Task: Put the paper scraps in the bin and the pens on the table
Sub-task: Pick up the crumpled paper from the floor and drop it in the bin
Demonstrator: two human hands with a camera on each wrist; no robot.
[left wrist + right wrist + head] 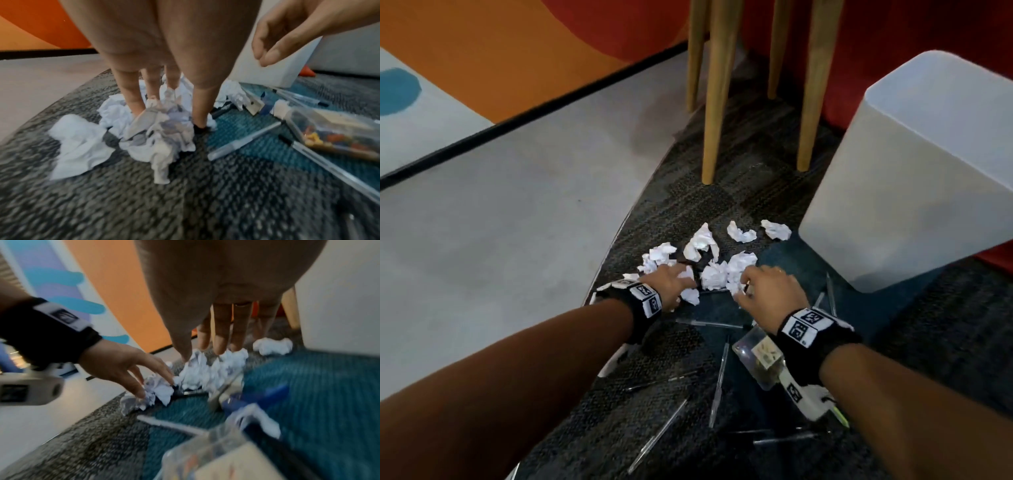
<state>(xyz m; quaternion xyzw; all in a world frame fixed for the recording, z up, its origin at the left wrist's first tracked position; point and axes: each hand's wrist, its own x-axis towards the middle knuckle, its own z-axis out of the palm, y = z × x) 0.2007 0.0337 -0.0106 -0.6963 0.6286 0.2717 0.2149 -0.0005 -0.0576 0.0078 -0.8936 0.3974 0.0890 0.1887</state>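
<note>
fingers [131, 97] of the left hand [671, 279] reach down straight and slightly spread onto a crumpled scrap [162, 134], tips touching the paper, not closed round it. fingers [221, 331] of the right hand [770, 291] are also extended and apart, their tips touching the scraps [722, 270] heaped just ahead; no curl round anything shows.

the scraps are white, tightly crumpled balls of paper, some with faint grey print, lying in a loose cluster on the dark carpet [678, 205] where it meets a teal patch. two more scraps [741, 233] lie a little apart toward the bin [914, 178], and one [776, 229] lies near its base. the bin is white, tall and rectangular, standing on the floor just right of the cluster.

the pens [720, 380] are slim, with clear barrels and dark caps, scattered on the carpet nearer the person, below both wrists, and beside the bin's base; some cross one another. one pen [244, 141] lies just right of the left hand's scrap.

wooden legs [714, 102] stand on the carpet beyond the scraps. a clear camera housing [760, 356] hangs under the right wrist, over some pens. each wrist wears a black band [643, 305] with printed markers. left of the carpet lies pale grey floor [500, 222], bounded by a black strip and an orange wall.
</note>
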